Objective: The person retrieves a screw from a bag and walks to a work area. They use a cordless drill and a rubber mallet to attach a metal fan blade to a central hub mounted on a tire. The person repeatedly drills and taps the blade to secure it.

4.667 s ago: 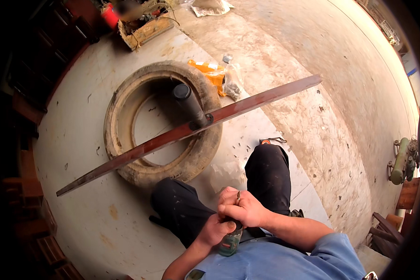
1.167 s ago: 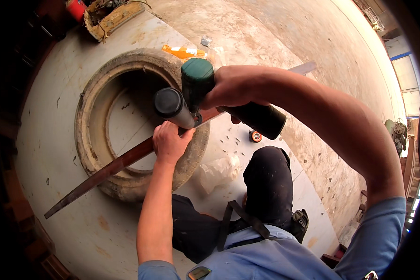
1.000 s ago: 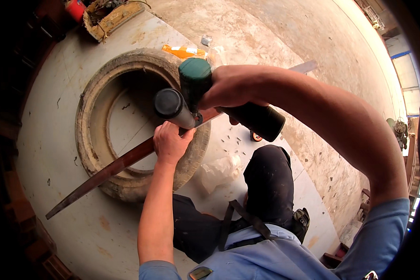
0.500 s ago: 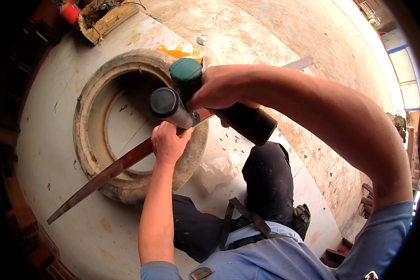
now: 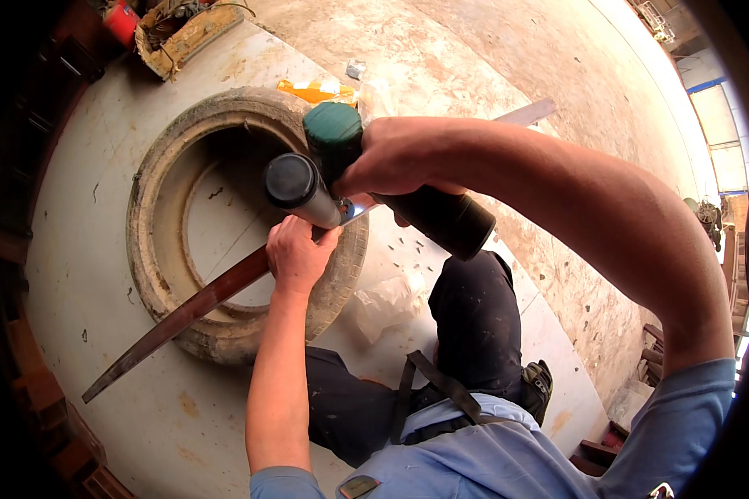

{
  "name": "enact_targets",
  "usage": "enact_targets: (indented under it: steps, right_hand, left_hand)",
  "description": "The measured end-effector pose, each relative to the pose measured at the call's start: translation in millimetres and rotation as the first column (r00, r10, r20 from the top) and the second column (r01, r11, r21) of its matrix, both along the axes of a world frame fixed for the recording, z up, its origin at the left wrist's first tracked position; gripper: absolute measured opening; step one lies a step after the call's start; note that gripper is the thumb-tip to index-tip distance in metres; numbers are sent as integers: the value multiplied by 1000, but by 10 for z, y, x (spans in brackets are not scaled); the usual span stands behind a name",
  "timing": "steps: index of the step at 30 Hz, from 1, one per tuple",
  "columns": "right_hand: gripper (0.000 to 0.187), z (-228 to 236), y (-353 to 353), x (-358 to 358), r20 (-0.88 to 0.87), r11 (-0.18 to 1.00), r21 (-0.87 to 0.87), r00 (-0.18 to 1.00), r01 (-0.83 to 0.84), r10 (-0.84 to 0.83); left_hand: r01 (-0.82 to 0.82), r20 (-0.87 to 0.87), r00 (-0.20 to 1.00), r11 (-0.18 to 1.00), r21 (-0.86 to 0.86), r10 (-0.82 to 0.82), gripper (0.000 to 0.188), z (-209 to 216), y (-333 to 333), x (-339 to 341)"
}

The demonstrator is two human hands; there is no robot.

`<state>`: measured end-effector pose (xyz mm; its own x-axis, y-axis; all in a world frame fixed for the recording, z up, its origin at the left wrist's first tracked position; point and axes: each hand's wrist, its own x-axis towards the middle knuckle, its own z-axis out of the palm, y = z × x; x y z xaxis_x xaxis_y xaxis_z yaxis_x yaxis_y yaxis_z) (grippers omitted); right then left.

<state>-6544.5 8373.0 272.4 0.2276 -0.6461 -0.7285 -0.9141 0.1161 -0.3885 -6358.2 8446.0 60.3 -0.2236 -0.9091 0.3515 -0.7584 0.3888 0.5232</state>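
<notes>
My right hand (image 5: 391,162) is wrapped round a green and black power tool (image 5: 333,129), with a grey, black-capped cylinder (image 5: 295,183) at its front. The tool's nose meets a long reddish-brown tapering wooden bar (image 5: 200,308); a bluish-white light shines on the wood there. Across an old, dusty tyre (image 5: 162,150) lies the bar, one end jutting out to the lower left. Close beside the nose, my left hand (image 5: 300,254) is closed over the bar, its fingertips partly hidden. My right forearm covers part of the bar, whose far pale end (image 5: 528,112) shows beyond it.
A crumpled clear plastic bag (image 5: 383,308) and several small dark bits (image 5: 404,245) lie right of the tyre. Behind it is an orange packet (image 5: 308,90). A worn wooden box (image 5: 187,37) stands at the upper left. My dark-trousered knee (image 5: 478,308) is close to the tool.
A bluish-white light now shows on the bar at the tool's nose, where the wood looked reddish before. Both hands keep their holds; the whole view has shifted slightly.
</notes>
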Motion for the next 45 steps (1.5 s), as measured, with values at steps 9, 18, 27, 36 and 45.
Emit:
enact_targets:
  steps: [9, 18, 27, 36, 45]
  right_hand:
    - [55, -52, -10, 6, -3, 1000, -11, 1000, -15, 15]
    - [25, -55, 33, -47, 190, 982, 68, 964, 177, -187]
    - [45, -76, 18, -23, 60, 979, 103, 981, 175, -182]
    - [49, -197, 20, -2, 43, 999, -22, 998, 45, -44]
    - [27, -177, 51, -64, 191, 948, 118, 930, 295, -313]
  left_hand:
    - [-6, 15, 1000, 1000, 4, 6, 25, -19, -1, 23]
    - [-6, -9, 1000, 1000, -21, 6, 25, -31, -5, 6]
    - [-9, 23, 1000, 1000, -28, 9, 25, -41, -9, -6]
    - [2, 13, 1000, 1000, -18, -1, 24, -44, -18, 16]
    - [-9, -4, 1000, 1000, -6, 9, 24, -31, -15, 5]
